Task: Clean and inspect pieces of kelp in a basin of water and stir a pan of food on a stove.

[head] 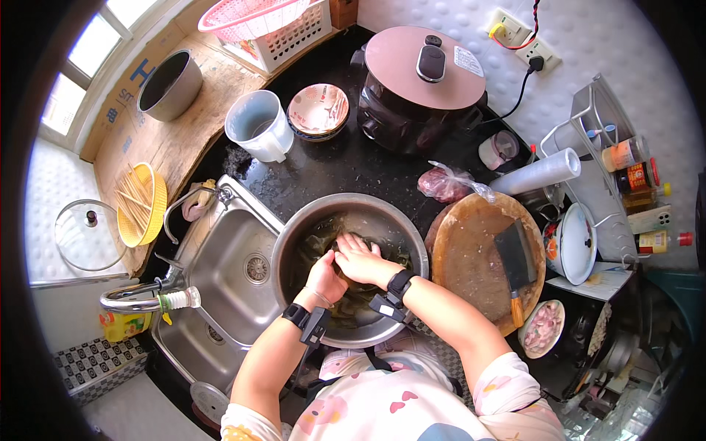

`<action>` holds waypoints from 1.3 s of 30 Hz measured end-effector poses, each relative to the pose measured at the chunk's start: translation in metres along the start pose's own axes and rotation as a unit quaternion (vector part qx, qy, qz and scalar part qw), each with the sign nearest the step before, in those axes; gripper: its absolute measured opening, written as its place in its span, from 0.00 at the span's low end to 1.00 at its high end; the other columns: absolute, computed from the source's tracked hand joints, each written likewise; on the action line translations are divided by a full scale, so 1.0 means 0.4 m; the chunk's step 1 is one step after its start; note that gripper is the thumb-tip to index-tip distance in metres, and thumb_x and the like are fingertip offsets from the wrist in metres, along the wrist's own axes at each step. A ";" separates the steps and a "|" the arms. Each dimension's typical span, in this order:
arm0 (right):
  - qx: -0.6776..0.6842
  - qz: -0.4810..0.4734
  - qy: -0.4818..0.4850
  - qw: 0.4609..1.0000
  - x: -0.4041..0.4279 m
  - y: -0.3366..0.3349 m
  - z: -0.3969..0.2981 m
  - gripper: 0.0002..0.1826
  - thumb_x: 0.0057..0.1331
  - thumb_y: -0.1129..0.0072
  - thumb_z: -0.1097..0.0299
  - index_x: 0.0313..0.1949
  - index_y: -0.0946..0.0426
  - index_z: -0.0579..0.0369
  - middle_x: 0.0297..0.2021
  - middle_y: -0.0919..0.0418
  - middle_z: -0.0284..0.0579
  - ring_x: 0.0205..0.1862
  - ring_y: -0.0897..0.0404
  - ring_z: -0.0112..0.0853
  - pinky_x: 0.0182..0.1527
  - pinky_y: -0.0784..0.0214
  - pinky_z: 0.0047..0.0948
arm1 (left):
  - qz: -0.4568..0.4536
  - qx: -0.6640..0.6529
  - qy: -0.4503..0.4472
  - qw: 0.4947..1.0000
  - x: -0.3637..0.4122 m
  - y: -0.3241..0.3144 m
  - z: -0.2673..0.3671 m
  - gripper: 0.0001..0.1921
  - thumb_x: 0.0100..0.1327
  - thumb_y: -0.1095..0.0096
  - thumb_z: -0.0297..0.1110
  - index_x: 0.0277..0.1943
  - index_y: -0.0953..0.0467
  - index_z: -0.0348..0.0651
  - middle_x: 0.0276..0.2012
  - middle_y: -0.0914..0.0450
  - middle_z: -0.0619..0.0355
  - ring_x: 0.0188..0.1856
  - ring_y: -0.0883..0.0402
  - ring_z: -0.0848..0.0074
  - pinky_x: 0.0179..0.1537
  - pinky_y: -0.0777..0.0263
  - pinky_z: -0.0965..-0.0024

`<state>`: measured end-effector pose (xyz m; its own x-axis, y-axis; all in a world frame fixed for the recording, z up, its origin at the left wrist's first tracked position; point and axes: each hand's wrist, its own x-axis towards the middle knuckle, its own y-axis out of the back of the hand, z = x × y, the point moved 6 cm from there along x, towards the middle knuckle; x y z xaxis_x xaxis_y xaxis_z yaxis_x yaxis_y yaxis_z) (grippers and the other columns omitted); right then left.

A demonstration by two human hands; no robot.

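A wide stainless steel basin [415, 237] stands before me at the counter's front edge. Dark green-brown leafy strips, perhaps kelp, lie in water [353, 311] inside it. My right hand [361, 259] rests over the strips at the basin's middle, fingers stretched out and palm down. Close against it is my left hand [325, 280], thumb up beside the right hand; its other fingers are partly hidden, so whether they grip a strip cannot be seen. Both wrists wear black straps with small devices.
Left of the basin is a double steel sink [231, 248] with a faucet [127, 297]. At right, a cleaver [513, 256] lies on a round wooden chopping board [469, 248], near bagged meat [444, 184] and a bowl of cut meat [543, 331]. Behind stand a plastic jug [259, 127] and an electric cooker [422, 82].
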<state>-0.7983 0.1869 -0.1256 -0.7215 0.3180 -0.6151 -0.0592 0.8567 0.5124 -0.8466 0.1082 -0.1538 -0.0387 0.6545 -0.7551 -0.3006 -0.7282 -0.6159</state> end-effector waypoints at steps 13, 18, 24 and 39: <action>-0.028 -0.019 0.019 0.999 -0.018 0.009 -0.019 0.36 0.72 0.72 0.49 0.73 0.57 0.56 0.74 0.59 0.51 0.76 0.61 0.42 0.71 0.71 0.61 | -0.025 -0.033 -0.007 0.999 0.009 -0.005 0.003 0.24 0.75 0.68 0.46 0.64 0.35 0.40 0.61 0.29 0.50 0.64 0.32 0.63 0.68 0.44 0.58; -0.087 -0.049 0.135 0.986 -0.102 -0.034 -0.038 0.34 0.73 0.72 0.50 0.72 0.55 0.55 0.74 0.57 0.49 0.75 0.57 0.39 0.73 0.69 0.49 | 0.059 -0.025 0.009 0.998 0.004 0.015 0.025 0.23 0.73 0.62 0.48 0.59 0.32 0.39 0.58 0.26 0.50 0.61 0.29 0.62 0.65 0.39 0.56; -0.058 0.017 0.048 0.997 -0.105 -0.001 0.042 0.34 0.73 0.70 0.51 0.72 0.54 0.59 0.73 0.57 0.53 0.75 0.58 0.44 0.72 0.63 0.49 | 0.017 -0.031 -0.022 0.999 -0.034 0.032 -0.014 0.20 0.75 0.60 0.42 0.58 0.30 0.38 0.55 0.23 0.53 0.57 0.26 0.65 0.63 0.35 0.60; 0.374 0.090 0.048 0.922 -0.125 0.023 0.079 0.13 0.71 0.48 0.65 0.39 0.23 0.65 0.29 0.20 0.35 0.33 0.27 0.19 0.38 0.33 0.24 | -0.036 0.090 -0.058 0.994 -0.165 0.009 -0.039 0.15 0.64 0.40 0.25 0.53 0.25 0.40 0.48 0.19 0.60 0.50 0.21 0.72 0.54 0.30 0.66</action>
<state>-0.7409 0.1916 -0.1091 -0.7326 0.4763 -0.4863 0.5345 0.8449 0.0222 -0.8303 0.0591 -0.1097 -0.1182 0.7303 -0.6728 -0.4718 -0.6375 -0.6091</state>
